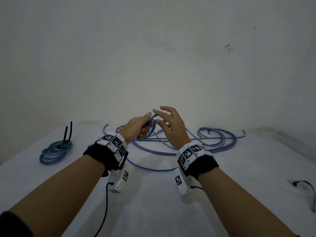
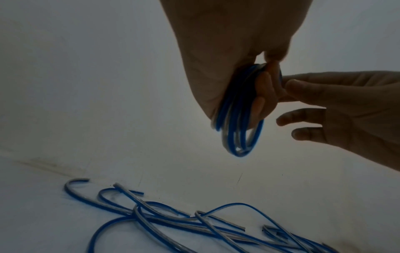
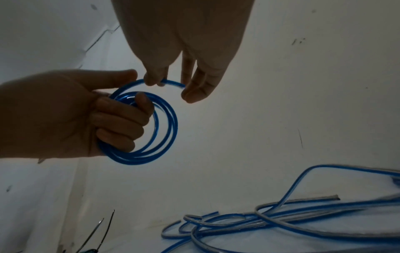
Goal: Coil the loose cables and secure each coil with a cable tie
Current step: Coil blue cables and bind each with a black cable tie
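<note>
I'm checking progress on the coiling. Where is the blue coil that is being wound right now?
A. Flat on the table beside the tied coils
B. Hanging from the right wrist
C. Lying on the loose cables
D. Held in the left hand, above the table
D: the left hand has its fingers curled through the blue coil, lifted above the table, while the right hand touches its top strand.
</note>
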A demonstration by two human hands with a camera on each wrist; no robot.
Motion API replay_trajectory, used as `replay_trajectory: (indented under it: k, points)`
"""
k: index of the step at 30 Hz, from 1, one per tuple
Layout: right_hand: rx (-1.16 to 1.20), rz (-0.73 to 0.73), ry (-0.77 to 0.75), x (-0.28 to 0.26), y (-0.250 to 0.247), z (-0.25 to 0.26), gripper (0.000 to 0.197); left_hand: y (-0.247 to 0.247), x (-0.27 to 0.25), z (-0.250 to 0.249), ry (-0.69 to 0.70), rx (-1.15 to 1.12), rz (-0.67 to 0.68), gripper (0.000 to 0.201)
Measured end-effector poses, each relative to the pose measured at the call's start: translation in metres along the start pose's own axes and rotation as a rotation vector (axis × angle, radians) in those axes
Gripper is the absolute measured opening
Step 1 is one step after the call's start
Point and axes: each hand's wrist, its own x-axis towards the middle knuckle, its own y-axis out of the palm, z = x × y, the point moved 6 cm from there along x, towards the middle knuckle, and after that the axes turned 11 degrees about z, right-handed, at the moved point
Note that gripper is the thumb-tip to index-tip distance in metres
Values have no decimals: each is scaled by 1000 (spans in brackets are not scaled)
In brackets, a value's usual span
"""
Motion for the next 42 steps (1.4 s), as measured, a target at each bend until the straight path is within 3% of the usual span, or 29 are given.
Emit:
replay_trajectory:
  k: [3, 5, 10, 12, 16, 23, 29, 35, 42]
  points:
    - [-104, -16, -49, -1, -2, -3, 21, 1, 0, 1, 12, 31, 13, 40]
    - [-65, 1, 2, -3, -2, -7, 18, -1, 0, 1, 6, 24, 20, 41]
    - [416, 183, 242, -6, 10, -18, 2, 6, 0, 6, -12, -117, 107, 51]
    - [551, 246, 291, -6, 18, -17, 8, 8, 1, 6, -9, -151, 120, 52]
    - [759, 266, 354, -7, 23, -13, 7, 7, 5, 3, -13, -52, 66, 51]
    - [631, 190, 347, -11, 12, -16, 5, 8, 8, 0, 111, 160, -62, 39]
    - [582, 76, 350, -16, -6, -26, 7, 22, 13, 2, 173, 327, 34, 28]
    - [538, 63, 400, -25, -20, -38, 10, 44, 18, -7, 237, 612, 61, 32]
    - [529, -7, 380, -37, -42, -46, 8, 64, 36, -5, 241, 504, -34, 32]
